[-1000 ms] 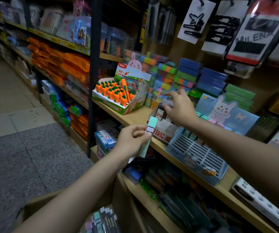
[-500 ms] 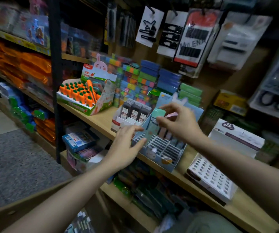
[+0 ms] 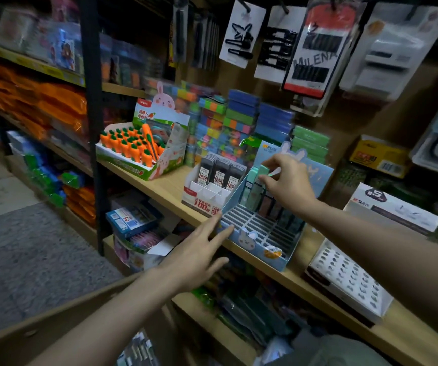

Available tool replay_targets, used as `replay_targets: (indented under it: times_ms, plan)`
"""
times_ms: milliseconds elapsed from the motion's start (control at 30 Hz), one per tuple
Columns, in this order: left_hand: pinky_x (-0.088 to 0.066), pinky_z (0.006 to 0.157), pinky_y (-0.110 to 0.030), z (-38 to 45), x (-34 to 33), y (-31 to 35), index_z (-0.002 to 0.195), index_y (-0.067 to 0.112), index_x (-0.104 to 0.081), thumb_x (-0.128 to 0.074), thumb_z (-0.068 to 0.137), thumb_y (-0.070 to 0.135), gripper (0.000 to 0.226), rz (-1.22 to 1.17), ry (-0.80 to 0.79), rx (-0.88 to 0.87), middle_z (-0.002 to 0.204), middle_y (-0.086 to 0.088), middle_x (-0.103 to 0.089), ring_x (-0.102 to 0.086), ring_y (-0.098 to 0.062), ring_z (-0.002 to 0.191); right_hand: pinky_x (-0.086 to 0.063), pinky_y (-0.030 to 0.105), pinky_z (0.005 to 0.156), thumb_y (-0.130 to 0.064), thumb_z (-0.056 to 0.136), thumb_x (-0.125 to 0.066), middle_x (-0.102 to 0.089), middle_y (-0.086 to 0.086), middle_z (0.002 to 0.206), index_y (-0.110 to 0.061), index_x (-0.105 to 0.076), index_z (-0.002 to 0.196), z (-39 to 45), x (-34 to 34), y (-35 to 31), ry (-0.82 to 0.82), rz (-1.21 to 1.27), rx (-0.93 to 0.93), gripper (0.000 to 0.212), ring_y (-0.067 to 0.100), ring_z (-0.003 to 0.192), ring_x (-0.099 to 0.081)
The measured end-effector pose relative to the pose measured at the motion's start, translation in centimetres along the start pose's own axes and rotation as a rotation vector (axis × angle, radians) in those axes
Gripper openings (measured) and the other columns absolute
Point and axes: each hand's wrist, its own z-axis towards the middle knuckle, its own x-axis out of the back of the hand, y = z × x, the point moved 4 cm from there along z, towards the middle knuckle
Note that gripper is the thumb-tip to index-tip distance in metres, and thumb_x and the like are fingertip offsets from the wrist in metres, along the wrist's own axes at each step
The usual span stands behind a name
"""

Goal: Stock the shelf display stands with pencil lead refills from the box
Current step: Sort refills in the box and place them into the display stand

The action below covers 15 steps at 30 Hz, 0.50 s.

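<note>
A blue bunny display stand (image 3: 255, 240) with a slotted grid sits on the wooden shelf (image 3: 165, 190). Pastel lead refill cases fill its back rows. My right hand (image 3: 287, 180) pinches the top of a mint green refill case (image 3: 260, 172) standing upright in the back left of that stand. My left hand (image 3: 199, 250) is spread flat, with its fingertips touching the stand's front left corner. A white and red stand (image 3: 207, 192) to the left holds black refill cases. The cardboard box (image 3: 137, 351) with more refills shows at the bottom edge.
A carrot-themed display box (image 3: 143, 154) stands left on the same shelf, behind a black upright post (image 3: 91, 133). Colourful stacked pads (image 3: 228, 120) line the back. A white perforated box (image 3: 344, 282) lies to the right. Carded hair clips (image 3: 315, 48) hang overhead.
The green refill case passed from my left hand to my right, which has carried it into the blue stand's back row. My left hand has opened and reached to the stand's corner.
</note>
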Motion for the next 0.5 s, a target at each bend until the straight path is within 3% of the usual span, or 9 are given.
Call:
replay_targets:
  times_ms: [367, 500]
  plan:
    - [-0.031, 0.114, -0.032, 0.6, 0.9, 0.2, 0.149, 0.033, -0.03, -0.044, 0.1, 0.041, 0.052, -0.134, 0.105, 0.03, 0.161, 0.011, 0.001, -0.011, -0.013, 0.148, -0.053, 0.041, 0.087, -0.02, 0.085, -0.074, -0.065, 0.007, 0.106, -0.009, -0.067, 0.105, 0.5, -3.2, 0.4, 0.043, -0.06, -0.016, 0.024, 0.022, 0.097, -0.06]
    - [-0.034, 0.113, -0.032, 0.6, 0.9, 0.0, 0.148, 0.036, -0.03, -0.045, 0.099, 0.041, 0.052, -0.112, 0.117, 0.021, 0.161, 0.012, -0.001, -0.017, -0.013, 0.147, -0.051, 0.04, 0.087, -0.022, 0.084, -0.076, -0.063, 0.009, 0.105, -0.009, -0.068, 0.106, 0.1, -4.0, 1.0, 0.078, -0.078, -0.053, 0.027, 0.025, 0.098, -0.058]
